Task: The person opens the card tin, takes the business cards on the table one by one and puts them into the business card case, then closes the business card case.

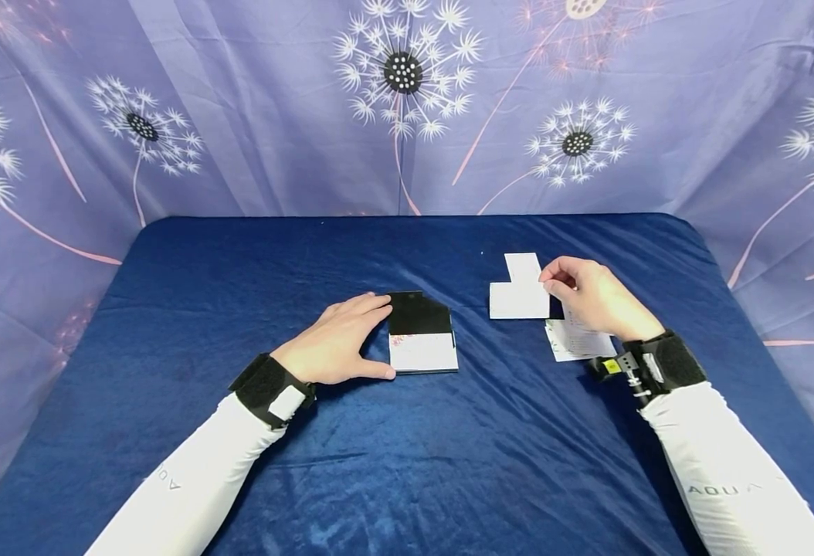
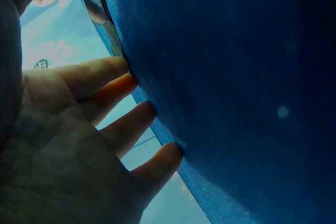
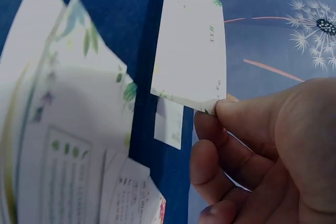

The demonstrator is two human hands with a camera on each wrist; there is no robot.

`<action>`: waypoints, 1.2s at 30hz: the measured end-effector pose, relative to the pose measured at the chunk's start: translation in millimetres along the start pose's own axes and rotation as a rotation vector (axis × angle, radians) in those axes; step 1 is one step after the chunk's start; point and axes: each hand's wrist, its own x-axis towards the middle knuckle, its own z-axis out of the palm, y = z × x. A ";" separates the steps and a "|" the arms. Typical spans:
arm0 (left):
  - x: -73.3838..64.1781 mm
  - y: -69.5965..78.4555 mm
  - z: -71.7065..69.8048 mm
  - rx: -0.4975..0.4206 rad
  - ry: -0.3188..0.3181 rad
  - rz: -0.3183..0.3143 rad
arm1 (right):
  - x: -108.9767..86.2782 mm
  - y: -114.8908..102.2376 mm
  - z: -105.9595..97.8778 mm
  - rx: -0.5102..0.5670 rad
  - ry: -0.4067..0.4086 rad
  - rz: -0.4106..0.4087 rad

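Observation:
My right hand pinches a corner of a white business card between thumb and fingertips. In the right wrist view that card shows green leaf prints along its edges. Another white card lies partly hidden behind it. Below my right hand is a loose group of printed cards, partly covered by the hand. My left hand rests at the left side of a black card case, fingers extended and thumb near its lower corner. A white card with a pink floral print sits in the case's front.
A dark blue cloth covers the table. Behind it hangs a lilac curtain with dandelion prints. Each wrist wears a black strap; the right one's camera mount sits close beside the loose cards.

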 end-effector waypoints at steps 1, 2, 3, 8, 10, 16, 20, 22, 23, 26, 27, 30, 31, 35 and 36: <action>0.2 0.0 -0.1 0.001 0.000 0.000 | 0.1 -1.1 -0.5 -0.004 0.001 -0.001; 0.3 0.1 -0.2 0.002 -0.001 0.000 | 0.1 -2.1 -0.9 -0.005 0.000 -0.003; 0.4 0.1 -0.4 0.003 -0.001 0.000 | 0.2 -3.3 -1.5 -0.005 0.000 -0.002; 0.4 0.4 -0.7 0.000 -0.002 -0.001 | 0.9 -9.5 -2.8 0.002 -0.005 0.007; 0.4 0.4 -0.6 -0.002 -0.003 -0.002 | 1.8 -12.1 -2.8 0.006 -0.004 0.014; 0.4 0.2 0.0 0.001 -0.004 -0.001 | 5.0 -20.1 -2.7 0.013 -0.005 0.017; 0.3 0.4 -0.5 0.003 -0.003 -0.002 | 6.5 -27.4 -3.5 0.022 -0.008 -0.001; 0.1 0.6 -0.7 0.004 -0.002 -0.003 | 7.1 -31.8 -4.0 0.028 -0.011 -0.014; 0.1 0.7 -0.7 0.004 -0.003 -0.004 | 7.6 -33.8 -4.0 0.031 -0.011 -0.021; 0.2 0.5 -0.6 0.007 -0.003 -0.005 | 9.1 -39.6 -2.8 0.038 -0.007 -0.029; 0.1 0.4 -0.6 0.007 -0.003 -0.005 | 9.5 -41.2 -2.3 0.043 -0.007 -0.027; -0.2 0.6 -0.9 0.007 -0.002 -0.005 | 11.4 -46.7 0.1 0.051 -0.004 -0.032; -0.5 0.8 -0.9 0.006 -0.002 -0.004 | 12.0 -48.3 0.9 0.054 -0.005 -0.034; -0.7 1.0 -1.0 0.002 0.000 -0.002 | 15.3 -53.7 5.5 0.059 -0.007 -0.049; -0.7 1.1 -1.0 0.001 0.000 -0.003 | 16.2 -54.6 7.1 0.057 -0.006 -0.050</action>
